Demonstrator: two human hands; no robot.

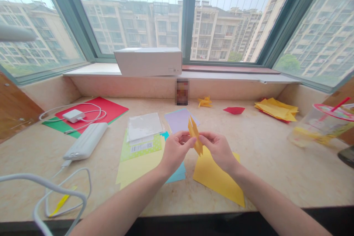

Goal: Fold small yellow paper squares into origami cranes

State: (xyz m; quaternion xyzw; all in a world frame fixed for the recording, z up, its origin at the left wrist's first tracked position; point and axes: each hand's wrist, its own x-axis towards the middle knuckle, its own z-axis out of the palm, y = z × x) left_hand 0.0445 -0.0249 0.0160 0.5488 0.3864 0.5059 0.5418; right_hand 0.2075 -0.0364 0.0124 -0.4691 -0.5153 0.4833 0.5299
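Note:
Between my two hands, above the stone counter, is a folded piece of yellow paper (195,136) with pointed ends, held upright. My left hand (181,145) pinches its left side with thumb and fingers. From the right, my right hand (217,147) grips the same piece, its thumb close to the other thumb. Below the right wrist lies a flat yellow sheet (218,179). Under and beside the left forearm are pale yellow sheets (135,171), blue paper (177,173) and a green dotted packet (124,151). A lilac sheet (177,120) lies just beyond the hands.
Farther back are folded yellow paper pieces (204,101), a red folded piece (234,110) and a stack of yellow paper (276,109). A plastic cup with straw (318,125) stands right. At left are a power bank (85,142), a charger (73,115), looping cables and red paper (110,108).

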